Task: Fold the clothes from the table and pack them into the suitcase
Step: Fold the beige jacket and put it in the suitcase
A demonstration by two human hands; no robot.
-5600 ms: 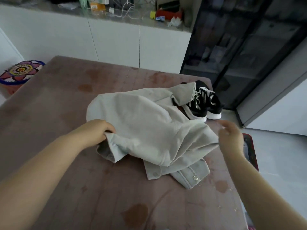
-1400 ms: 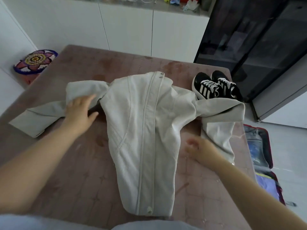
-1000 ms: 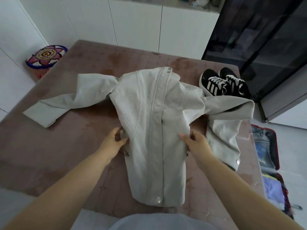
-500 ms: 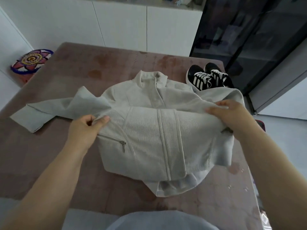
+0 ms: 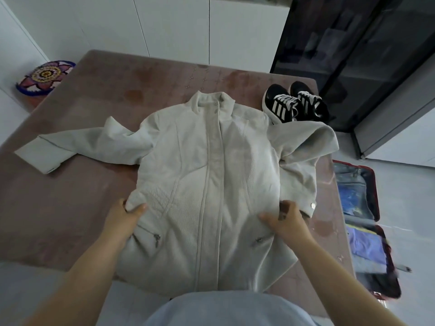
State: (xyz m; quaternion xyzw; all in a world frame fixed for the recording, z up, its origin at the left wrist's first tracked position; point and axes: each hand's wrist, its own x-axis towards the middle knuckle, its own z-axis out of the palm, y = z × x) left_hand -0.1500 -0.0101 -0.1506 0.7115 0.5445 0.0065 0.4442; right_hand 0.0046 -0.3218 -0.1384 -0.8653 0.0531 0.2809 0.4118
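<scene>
Jacket [image 5: 211, 184] flat on table [image 5: 70, 208] | left hand [image 5: 122, 222], right hand [image 5: 287, 224]: grip pinching jacket sides | suitcase [image 5: 377, 196] open, clothes [image 5: 362, 245] inside

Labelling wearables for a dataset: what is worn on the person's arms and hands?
Both the left hand and right hand are bare: no gloves, rings or watch visible. The forearms show no sleeves. A pale blue top shows at the bottom edge.

Jacket [image 5: 211, 184]: pale grey, fastened. I am seeing it lying front-up on the table [image 5: 70, 208], collar far from me, one sleeve stretching left, the other doubling back at right. Suitcase [image 5: 376, 194]: red-edged, lying open right of the table, holding blue clothes.
</scene>
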